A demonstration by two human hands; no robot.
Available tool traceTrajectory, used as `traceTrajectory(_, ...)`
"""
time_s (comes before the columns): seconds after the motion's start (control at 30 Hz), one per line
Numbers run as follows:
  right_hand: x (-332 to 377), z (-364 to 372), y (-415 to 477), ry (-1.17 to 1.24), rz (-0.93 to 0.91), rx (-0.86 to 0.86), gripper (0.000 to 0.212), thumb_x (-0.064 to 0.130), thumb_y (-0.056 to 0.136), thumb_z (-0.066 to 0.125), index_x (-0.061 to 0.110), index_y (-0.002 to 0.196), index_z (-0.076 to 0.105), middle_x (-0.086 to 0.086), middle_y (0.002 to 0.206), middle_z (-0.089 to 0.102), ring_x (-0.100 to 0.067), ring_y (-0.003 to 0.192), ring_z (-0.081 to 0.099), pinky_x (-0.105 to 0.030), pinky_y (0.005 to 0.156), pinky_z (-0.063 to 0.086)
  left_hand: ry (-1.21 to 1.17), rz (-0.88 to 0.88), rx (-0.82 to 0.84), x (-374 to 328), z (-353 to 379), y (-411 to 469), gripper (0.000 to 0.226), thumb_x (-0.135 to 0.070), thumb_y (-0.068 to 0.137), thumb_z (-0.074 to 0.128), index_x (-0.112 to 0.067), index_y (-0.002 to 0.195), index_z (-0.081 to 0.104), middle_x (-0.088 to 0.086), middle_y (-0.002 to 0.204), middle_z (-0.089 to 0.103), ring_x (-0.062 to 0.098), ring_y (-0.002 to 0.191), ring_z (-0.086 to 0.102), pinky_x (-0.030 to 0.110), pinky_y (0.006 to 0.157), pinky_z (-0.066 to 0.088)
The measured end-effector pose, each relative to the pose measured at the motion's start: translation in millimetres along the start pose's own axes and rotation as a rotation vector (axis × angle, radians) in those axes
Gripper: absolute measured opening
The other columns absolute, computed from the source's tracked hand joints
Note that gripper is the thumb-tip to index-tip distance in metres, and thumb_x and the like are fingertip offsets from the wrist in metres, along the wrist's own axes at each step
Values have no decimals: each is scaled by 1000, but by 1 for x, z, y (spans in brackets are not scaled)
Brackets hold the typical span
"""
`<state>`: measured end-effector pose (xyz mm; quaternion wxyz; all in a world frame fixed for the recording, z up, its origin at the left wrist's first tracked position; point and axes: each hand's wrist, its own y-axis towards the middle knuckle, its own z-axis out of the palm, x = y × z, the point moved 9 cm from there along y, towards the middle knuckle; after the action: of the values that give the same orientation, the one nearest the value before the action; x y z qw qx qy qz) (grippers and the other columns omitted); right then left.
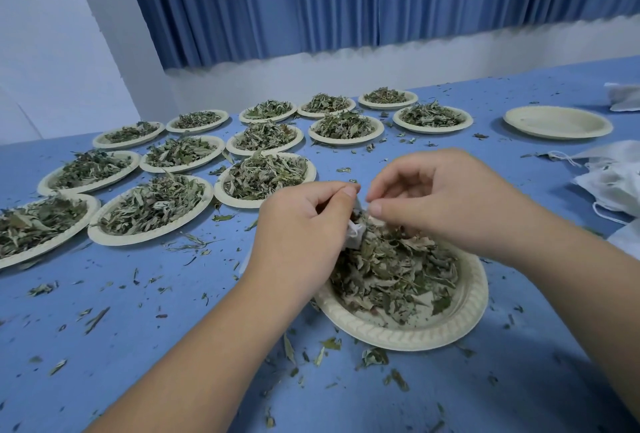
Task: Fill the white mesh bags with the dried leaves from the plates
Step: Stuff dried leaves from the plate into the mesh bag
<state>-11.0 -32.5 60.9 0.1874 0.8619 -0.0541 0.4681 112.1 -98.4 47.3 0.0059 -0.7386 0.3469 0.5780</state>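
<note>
A cream plate (464,321) heaped with dried leaves (391,273) sits in front of me on the blue table. Over its far-left rim my left hand (304,221) grips a small white mesh bag (354,236), mostly hidden by the fingers and half buried in the leaves. My right hand (429,190) hovers just to the right of it, thumb and fingers curled and pinching at the bag's mouth; whether it also holds leaves I cannot tell.
Several plates of dried leaves (266,178) fill the table's left and back. An empty plate (557,122) lies at the back right. A pile of white mesh bags (613,179) lies at the right edge. Leaf crumbs are scattered over the blue cloth (156,328).
</note>
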Motion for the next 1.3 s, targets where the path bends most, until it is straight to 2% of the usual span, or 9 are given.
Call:
traceTrajectory(0.1,-7,-3,-6,-374,107,98,48,66,51,72,30,80,58,15,70,66,2,52,54,-21,53,44,-28,-26,-13,2,-1,0,29,-25,92,63,-33,66,74,10,54,52,16,58,48,46,60,58)
traceTrajectory(0.2,-21,20,-17,-686,206,277,63,79,44,65,35,86,47,13,80,60,0,68,55,-25,57,40,21,9,-25,-2,-2,0,32,-25,92,62,-40,65,68,12,60,60,11,55,49,35,53,47)
traceTrajectory(0.4,-18,29,-11,-739,104,170,27,44,76,69,32,86,47,12,80,52,-6,71,52,-28,59,43,26,-4,-10,-1,0,-1,34,-24,92,62,-41,64,70,16,67,64,12,56,49,33,52,46)
traceTrajectory(0.53,-9,17,-8,-646,63,113,23,45,74,70,40,73,48,13,73,54,2,66,49,-22,56,38,14,-6,-17,0,-2,0,33,-26,92,62,-44,66,69,14,61,61,13,55,46,28,48,43)
traceTrajectory(0.67,-2,0,-5,-518,39,-25,16,47,71,73,38,75,60,14,68,58,3,65,54,-13,55,39,9,2,-29,1,-3,1,31,-25,92,62,-41,67,70,-3,48,50,8,46,39,21,46,35)
traceTrajectory(0.87,10,11,-8,-418,-65,-88,10,31,70,79,25,75,73,8,58,60,-2,67,55,-19,63,44,11,17,-9,0,4,0,27,-21,92,61,-28,70,75,-5,58,68,3,52,56,20,54,47)
traceTrajectory(1.03,10,16,-10,-207,-42,-1,15,18,75,78,30,80,72,18,60,65,3,48,59,-7,49,40,-8,48,-17,-4,1,-1,24,-20,93,59,-20,76,76,12,72,70,27,69,64,41,64,50)
traceTrajectory(1.17,5,7,-7,-61,-11,-134,21,4,73,75,23,70,66,7,61,66,-5,45,59,-13,47,44,-2,77,-2,-9,2,-2,26,-19,94,57,-9,76,72,21,62,54,18,54,40,33,48,32)
traceTrajectory(1.3,6,3,-7,-179,-34,-281,17,10,68,72,25,65,65,17,59,62,-1,48,50,-11,49,38,-23,84,-6,-12,4,-4,24,-18,94,56,-7,78,72,23,65,57,27,54,43,35,48,35)
